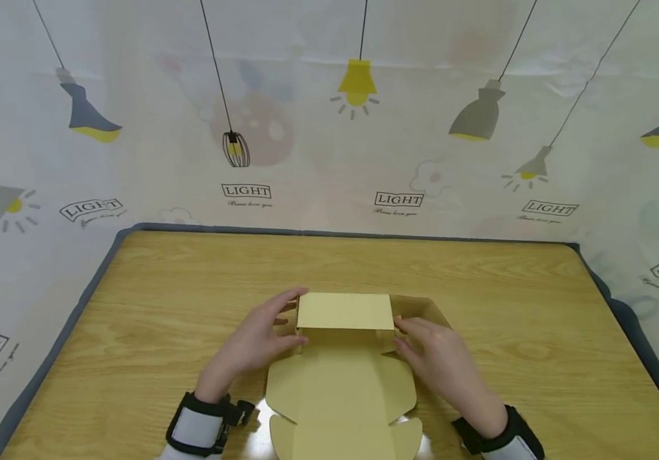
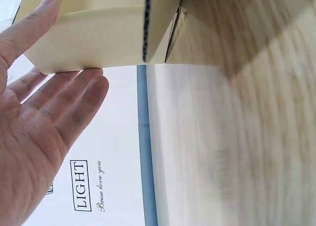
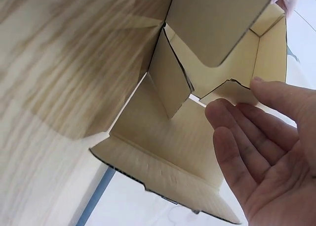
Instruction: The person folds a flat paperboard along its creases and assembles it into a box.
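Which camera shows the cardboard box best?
The head view: it takes in most of the cardboard box, though its near end is cut off. The left wrist view catches only its raised end; the right wrist view shows flaps close up.

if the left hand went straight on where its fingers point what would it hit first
The left end of the cardboard box; the left hand seems to touch it there, though exact depth is hard to judge.
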Available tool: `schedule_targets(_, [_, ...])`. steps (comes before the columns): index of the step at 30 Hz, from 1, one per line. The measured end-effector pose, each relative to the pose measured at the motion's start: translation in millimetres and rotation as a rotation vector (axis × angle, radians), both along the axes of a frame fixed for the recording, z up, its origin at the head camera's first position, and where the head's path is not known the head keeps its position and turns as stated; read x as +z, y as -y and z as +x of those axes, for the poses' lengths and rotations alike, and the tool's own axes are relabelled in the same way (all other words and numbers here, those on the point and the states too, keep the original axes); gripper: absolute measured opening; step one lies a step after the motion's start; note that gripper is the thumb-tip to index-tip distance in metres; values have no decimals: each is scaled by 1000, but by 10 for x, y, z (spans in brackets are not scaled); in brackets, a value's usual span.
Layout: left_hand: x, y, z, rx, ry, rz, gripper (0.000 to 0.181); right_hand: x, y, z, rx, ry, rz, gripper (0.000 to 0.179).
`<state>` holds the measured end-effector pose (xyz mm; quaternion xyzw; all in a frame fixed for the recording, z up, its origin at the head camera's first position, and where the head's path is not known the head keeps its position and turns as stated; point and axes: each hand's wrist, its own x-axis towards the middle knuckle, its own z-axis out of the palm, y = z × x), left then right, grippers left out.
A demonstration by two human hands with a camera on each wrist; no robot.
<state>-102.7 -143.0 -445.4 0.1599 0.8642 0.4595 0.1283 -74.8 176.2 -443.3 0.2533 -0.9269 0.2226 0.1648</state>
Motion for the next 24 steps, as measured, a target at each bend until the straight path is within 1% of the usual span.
schedule_targets(3, [-5, -15, 11, 0, -18, -8, 83, -12, 6, 0, -13, -3, 9, 27])
schedule_targets(6, [-5, -22, 18, 5, -21, -22, 83, -15, 9, 8, -18, 1, 12, 27])
schedule_targets(11, [-4, -24, 22, 6, -41, -45, 81, -5, 14, 16, -20, -16, 28, 27])
schedule_targets(13, [0, -27, 22, 0, -53, -48, 80, -2, 18, 16, -21, -27, 38, 27])
schedule_targets(17, [4, -36, 24, -5, -55, -45, 79, -5, 34, 13, -25, -33, 47, 26])
schedule_targets(24, [-1, -56, 28, -3, -68, -52, 79, -36, 67, 15, -28, -28, 33, 21])
